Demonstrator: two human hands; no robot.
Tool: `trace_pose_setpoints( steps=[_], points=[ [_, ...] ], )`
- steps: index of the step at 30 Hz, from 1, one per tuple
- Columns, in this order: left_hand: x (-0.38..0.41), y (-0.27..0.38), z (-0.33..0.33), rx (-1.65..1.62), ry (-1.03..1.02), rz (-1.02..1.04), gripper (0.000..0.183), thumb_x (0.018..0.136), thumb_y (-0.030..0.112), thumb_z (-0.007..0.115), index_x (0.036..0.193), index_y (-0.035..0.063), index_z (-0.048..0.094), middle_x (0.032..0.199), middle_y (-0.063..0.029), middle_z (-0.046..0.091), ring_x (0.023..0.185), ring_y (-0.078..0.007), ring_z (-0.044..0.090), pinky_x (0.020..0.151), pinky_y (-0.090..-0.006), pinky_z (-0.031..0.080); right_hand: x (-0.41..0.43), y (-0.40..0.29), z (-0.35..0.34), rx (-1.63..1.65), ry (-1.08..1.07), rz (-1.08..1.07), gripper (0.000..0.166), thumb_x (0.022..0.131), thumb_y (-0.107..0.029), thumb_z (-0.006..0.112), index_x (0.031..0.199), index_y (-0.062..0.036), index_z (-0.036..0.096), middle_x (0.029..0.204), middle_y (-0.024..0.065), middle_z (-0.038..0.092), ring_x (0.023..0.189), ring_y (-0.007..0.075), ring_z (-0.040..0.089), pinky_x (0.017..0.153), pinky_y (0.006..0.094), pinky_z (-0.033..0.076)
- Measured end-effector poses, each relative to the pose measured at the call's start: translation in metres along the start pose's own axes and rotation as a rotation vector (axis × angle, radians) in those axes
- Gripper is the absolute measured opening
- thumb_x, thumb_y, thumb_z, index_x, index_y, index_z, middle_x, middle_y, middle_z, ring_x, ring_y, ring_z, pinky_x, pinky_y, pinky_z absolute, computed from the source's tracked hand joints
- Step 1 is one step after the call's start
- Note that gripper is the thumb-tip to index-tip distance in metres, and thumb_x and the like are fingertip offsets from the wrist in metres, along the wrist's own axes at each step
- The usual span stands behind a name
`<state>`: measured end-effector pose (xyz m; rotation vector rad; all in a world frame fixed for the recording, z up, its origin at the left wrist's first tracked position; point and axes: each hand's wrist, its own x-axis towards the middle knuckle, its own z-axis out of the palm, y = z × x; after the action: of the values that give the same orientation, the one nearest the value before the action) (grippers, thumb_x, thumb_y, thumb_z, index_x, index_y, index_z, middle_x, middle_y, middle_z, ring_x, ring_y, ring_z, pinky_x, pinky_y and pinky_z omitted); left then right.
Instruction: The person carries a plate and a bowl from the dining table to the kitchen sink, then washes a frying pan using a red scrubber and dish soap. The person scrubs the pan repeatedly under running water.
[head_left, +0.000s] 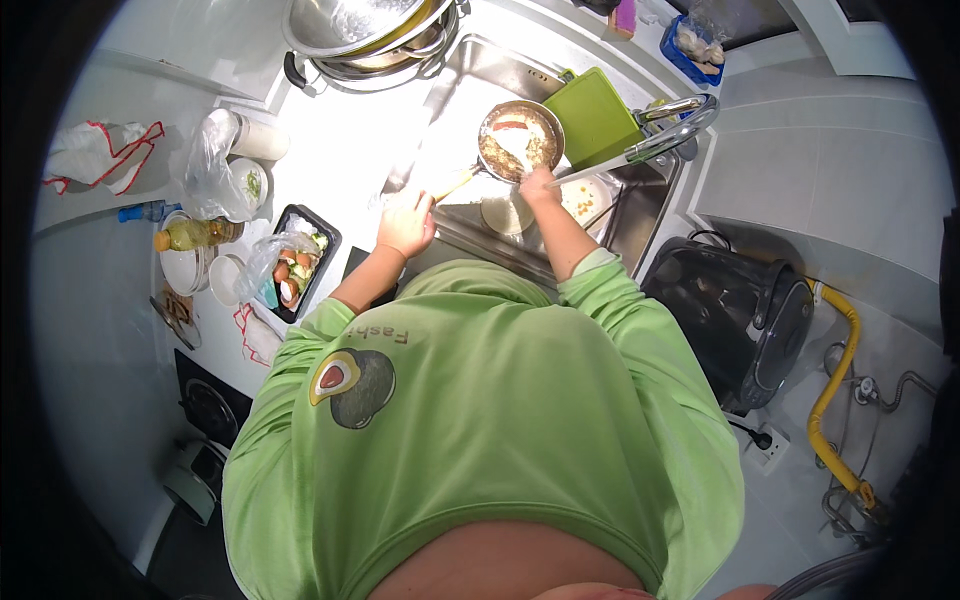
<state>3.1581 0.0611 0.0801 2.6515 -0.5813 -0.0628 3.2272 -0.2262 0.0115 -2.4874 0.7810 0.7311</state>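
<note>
My left hand (409, 223) grips the light-coloured handle (456, 182) of a small round pan (551, 120). The pan is tilted over the stainless steel sink (487, 58), with brownish residue and liquid inside. My right hand (540, 185) is closed at the pan's near right rim. A pale hose (589, 171) runs to it from the chrome faucet (675, 139), so it appears to hold the pull-out spray head, mostly hidden by the fingers. A bright white streak crosses the pan; glare blurs it. Below lie a round dish (504, 211) and a white plate with food scraps (589, 199).
A green cutting board (592, 116) leans at the sink's right side. Stacked metal bowls and pots (360, 56) stand behind. At left are a black tray of eggshells and scraps (304, 262), an oil bottle (199, 235) and plastic tubs (184, 266). A dark bin-like appliance (720, 315) stands right.
</note>
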Motion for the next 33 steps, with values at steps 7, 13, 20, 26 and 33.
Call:
trace_pose_setpoints(
  steps=[7, 13, 20, 26, 33],
  points=[
    [0.001, -0.001, 0.003, 0.000, 0.033, 0.015, 0.034, 0.074, 0.016, 0.057, 0.105, 0.0031, 0.060, 0.106, -0.0152, 0.057, 0.097, -0.0332, 0.056, 0.084, -0.0450, 0.046, -0.053, 0.039, -0.053, -0.057, 0.058, -0.170, 0.035, 0.084, -0.035, 0.062, 0.110, -0.0111, 0.062, 0.095, 0.0178, 0.069, 0.094, 0.0352, 0.065, 0.083, 0.0442, 0.050],
    [-0.003, -0.004, 0.012, 0.016, 0.076, 0.027, 0.025, 0.075, 0.016, 0.056, 0.097, 0.0061, 0.061, 0.100, -0.0127, 0.056, 0.093, -0.0312, 0.056, 0.080, -0.0438, 0.046, -0.120, 0.080, -0.101, -0.121, 0.224, -0.119, 0.038, 0.085, -0.036, 0.063, 0.113, -0.0096, 0.062, 0.092, 0.0164, 0.070, 0.088, 0.0347, 0.067, 0.079, 0.0452, 0.052],
    [-0.003, -0.003, 0.012, 0.025, 0.126, 0.062, 0.022, 0.074, 0.014, 0.056, 0.094, 0.0046, 0.060, 0.100, -0.0135, 0.056, 0.093, -0.0319, 0.056, 0.081, -0.0438, 0.046, -0.150, 0.122, -0.093, -0.152, 0.080, -0.061, 0.032, 0.083, -0.032, 0.063, 0.105, -0.0079, 0.064, 0.094, 0.0184, 0.069, 0.089, 0.0350, 0.067, 0.080, 0.0467, 0.052],
    [-0.001, 0.002, 0.007, 0.025, 0.096, 0.056, 0.026, 0.076, 0.015, 0.055, 0.098, 0.0019, 0.059, 0.104, -0.0164, 0.057, 0.099, -0.0346, 0.055, 0.085, -0.0453, 0.046, -0.137, 0.112, -0.060, -0.300, 0.035, -0.074, 0.026, 0.084, -0.023, 0.059, 0.101, -0.0033, 0.063, 0.095, 0.0205, 0.068, 0.092, 0.0372, 0.066, 0.081, 0.0480, 0.053],
    [-0.001, 0.007, 0.000, 0.004, 0.026, 0.018, 0.030, 0.076, 0.015, 0.055, 0.103, 0.0003, 0.059, 0.106, -0.0178, 0.057, 0.104, -0.0361, 0.054, 0.088, -0.0464, 0.044, -0.107, 0.117, 0.009, -0.079, 0.183, -0.264, 0.021, 0.083, -0.005, 0.051, 0.100, 0.0077, 0.053, 0.086, 0.0277, 0.067, 0.080, 0.0403, 0.068, 0.072, 0.0465, 0.055]
  ],
)
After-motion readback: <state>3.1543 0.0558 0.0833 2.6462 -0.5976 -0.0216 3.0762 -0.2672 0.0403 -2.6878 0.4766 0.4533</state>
